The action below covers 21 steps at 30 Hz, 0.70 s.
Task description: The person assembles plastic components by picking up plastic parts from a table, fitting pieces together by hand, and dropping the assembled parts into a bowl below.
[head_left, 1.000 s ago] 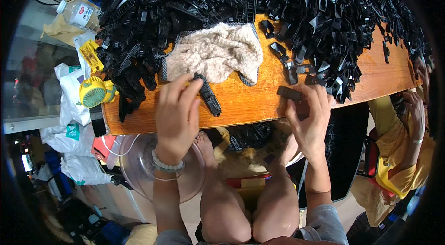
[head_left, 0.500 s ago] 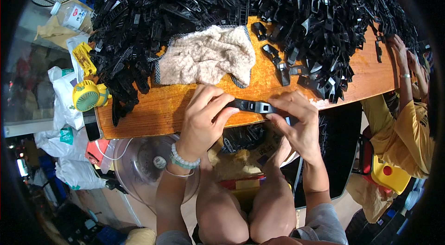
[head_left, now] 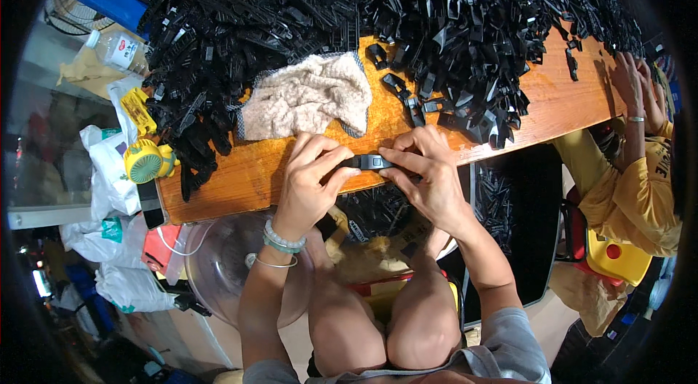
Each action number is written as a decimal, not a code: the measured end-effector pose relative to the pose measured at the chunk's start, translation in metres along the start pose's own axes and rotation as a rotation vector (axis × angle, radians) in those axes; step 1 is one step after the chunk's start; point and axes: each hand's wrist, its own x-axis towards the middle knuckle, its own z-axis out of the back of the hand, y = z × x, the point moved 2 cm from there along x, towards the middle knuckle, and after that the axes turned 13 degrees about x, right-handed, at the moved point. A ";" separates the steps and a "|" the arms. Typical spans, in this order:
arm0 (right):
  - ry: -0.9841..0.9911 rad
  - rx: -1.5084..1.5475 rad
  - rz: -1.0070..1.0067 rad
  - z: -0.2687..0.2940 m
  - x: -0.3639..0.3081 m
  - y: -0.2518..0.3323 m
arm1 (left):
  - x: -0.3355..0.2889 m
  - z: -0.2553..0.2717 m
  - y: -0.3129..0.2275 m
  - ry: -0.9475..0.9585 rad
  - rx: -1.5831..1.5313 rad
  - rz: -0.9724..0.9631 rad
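Between my two hands, over the table's near edge, is a small black plastic clip piece (head_left: 372, 162) with a square opening on its upper face. My left hand (head_left: 309, 175) pinches its left end between thumb and fingers. The right end is pinched by the thumb and fingers of my right hand (head_left: 430, 175), which cover part of it. Just beyond my hands lies a crumpled cream cloth (head_left: 309, 97) with a checked border. To the cloth's right, a few loose black plastic pieces (head_left: 396, 86) rest on the wooden table (head_left: 233, 184).
A large heap of black plastic strips and clips (head_left: 254, 10) covers the far side. At left are a yellow fan (head_left: 145, 161), a bottle (head_left: 116, 51) and a phone (head_left: 152, 209). Below stand a clear basin (head_left: 218, 264) and a black bin (head_left: 527, 239). Another person's hands (head_left: 631, 86) work at far right.
My right hand has moved left, closer to my left hand, and less of the clip piece shows between them. The whole view has shifted slightly.
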 end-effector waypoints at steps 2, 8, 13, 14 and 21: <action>-0.016 -0.021 0.025 -0.001 -0.003 0.000 | 0.001 0.005 0.005 0.011 0.017 -0.011; 0.030 -0.068 0.061 0.017 -0.008 0.007 | 0.048 0.004 0.008 -0.063 -0.003 0.023; -0.197 -0.554 -0.008 0.006 0.019 -0.015 | 0.135 -0.023 0.007 -0.206 0.511 -0.130; -0.193 -0.542 0.031 0.004 0.018 -0.018 | 0.150 -0.033 0.008 -0.082 0.708 -0.064; -0.368 -0.094 0.037 0.007 -0.002 -0.004 | 0.141 -0.027 0.014 -0.128 0.664 0.163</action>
